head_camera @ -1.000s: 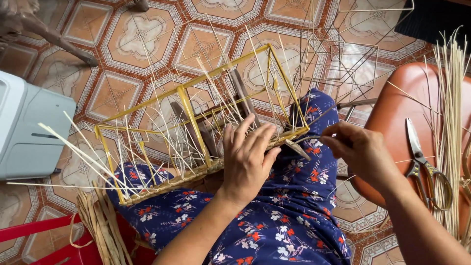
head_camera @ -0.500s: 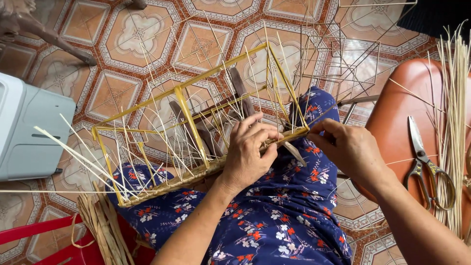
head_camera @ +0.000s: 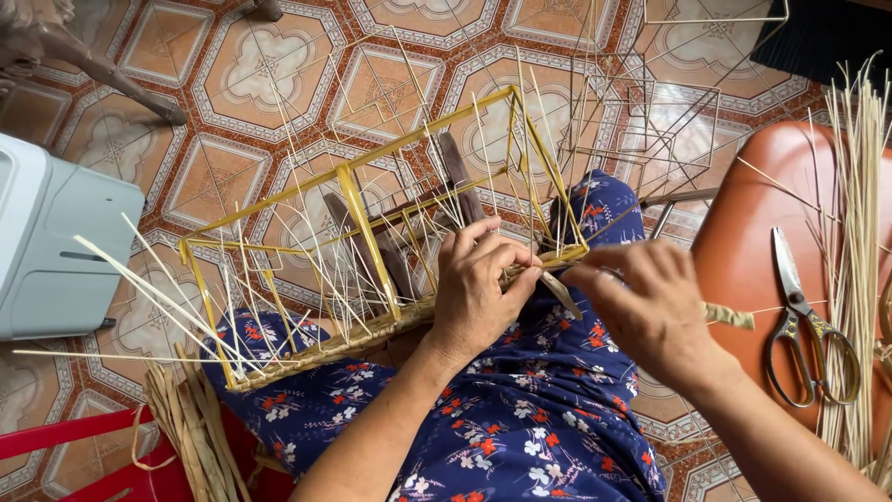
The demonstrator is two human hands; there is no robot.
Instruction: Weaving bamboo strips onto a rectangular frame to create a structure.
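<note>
A yellow-wrapped rectangular wire frame with thin pale reed spokes sticking out of it [head_camera: 372,232] lies tilted across the person's lap in the centre of the frame, its woven lower edge running from lower left up toward the middle. The left hand [head_camera: 478,288] rests on that woven edge right of centre, its grip curled and pressed onto the weave. The right hand [head_camera: 646,307], just beside it, has its grip pinching a flat pale reed strip [head_camera: 560,293] at the frame's corner. Under both is a blue floral-print garment [head_camera: 520,418]. At the right, metal scissors [head_camera: 799,321] lie on a brown leather seat [head_camera: 743,242] beside a bundle of long pale reeds [head_camera: 855,232]. Bare wire frames [head_camera: 650,121] stand on the patterned tile floor [head_camera: 232,84] above, and a grey plastic box [head_camera: 56,242] sits at the left.
</note>
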